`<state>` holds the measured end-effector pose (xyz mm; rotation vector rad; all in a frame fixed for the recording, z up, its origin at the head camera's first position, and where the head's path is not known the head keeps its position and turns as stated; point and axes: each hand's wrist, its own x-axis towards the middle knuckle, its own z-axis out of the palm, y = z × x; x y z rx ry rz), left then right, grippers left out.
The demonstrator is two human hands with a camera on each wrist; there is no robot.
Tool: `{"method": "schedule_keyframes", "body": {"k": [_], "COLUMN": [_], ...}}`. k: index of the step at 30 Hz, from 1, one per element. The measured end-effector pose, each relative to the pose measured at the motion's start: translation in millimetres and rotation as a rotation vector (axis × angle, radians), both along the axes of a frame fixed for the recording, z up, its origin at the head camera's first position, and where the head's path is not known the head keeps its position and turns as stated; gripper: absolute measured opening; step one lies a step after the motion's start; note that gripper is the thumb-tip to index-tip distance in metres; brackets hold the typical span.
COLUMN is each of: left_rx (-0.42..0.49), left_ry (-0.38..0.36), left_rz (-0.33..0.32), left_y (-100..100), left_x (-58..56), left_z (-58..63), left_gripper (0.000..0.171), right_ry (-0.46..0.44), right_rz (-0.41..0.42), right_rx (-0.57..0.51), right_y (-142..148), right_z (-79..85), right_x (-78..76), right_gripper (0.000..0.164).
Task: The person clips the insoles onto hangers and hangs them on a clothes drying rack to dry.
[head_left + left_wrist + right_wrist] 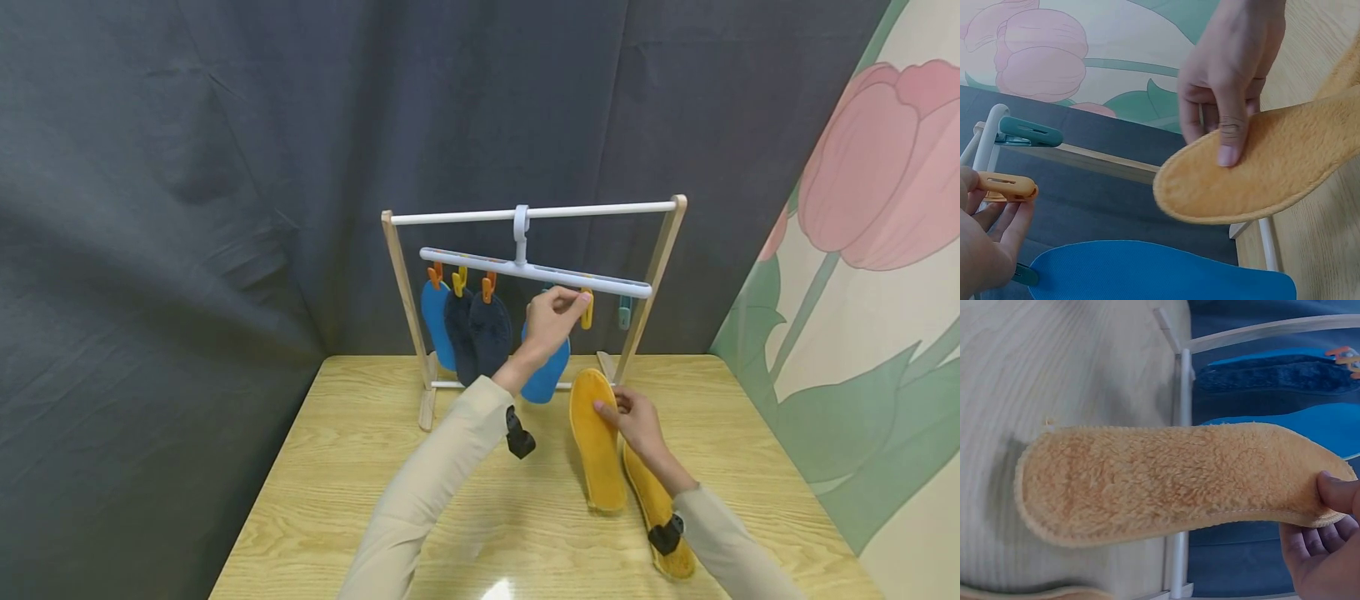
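My left hand (551, 321) pinches a yellow clothespin (587, 309) that hangs from the white hanger (551, 274). In the left wrist view this yellow clip (1007, 185) sits between thumb and fingers. With my right hand (637, 425) I grip a fuzzy yellow insole (596, 442) near its upper end, thumb on the face and fingers behind. The insole hangs upright below the yellow clip, apart from it. A second yellow insole (660, 517) lies on the table under my right forearm. Left of the yellow clip, a blue insole (546, 375) hangs from a teal clip (1024, 274).
Farther left on the hanger, orange and yellow clips hold another blue insole (438, 325) and two dark insoles (491, 333). A bare teal clip (625, 312) hangs at the right end. The wooden rack (405, 292) stands on the table (337, 492) before a dark curtain.
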<state>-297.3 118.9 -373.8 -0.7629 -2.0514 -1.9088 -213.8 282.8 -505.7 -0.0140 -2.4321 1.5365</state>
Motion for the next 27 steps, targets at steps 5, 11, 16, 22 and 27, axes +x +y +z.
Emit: {"method": "schedule_keyframes", "body": {"k": [5, 11, 16, 22, 27], "left_rx": [0.017, 0.024, 0.044, 0.083, 0.107], "left_ry": [-0.025, -0.036, -0.045, -0.069, -0.08], "left_rz": [0.005, 0.007, -0.007, -0.028, -0.045], "left_y": [-0.1, -0.3, 0.6, 1.5, 1.4], "left_x": [0.1, 1.0, 1.6, 1.8, 0.2], "left_z": [0.2, 0.6, 1.5, 1.6, 2.0], "left_gripper": [0.019, 0.019, 0.019, 0.018, 0.017], "right_ry": [0.016, 0.029, 0.052, 0.08, 0.083], "right_rz": [-0.019, -0.014, 0.001, -0.004, -0.009], "right_rx": [0.006, -0.001, -0.021, -0.039, -0.042], "right_y": [-2.1, -5.0, -7.6, -12.8, -17.3], "right_z": [8.3, 17.7, 24.9, 33.0, 41.6], "right_x": [-1.5, -0.9, -0.8, 0.2, 0.4], "right_gripper": [0.033, 0.036, 0.037, 0.035, 0.038]}}
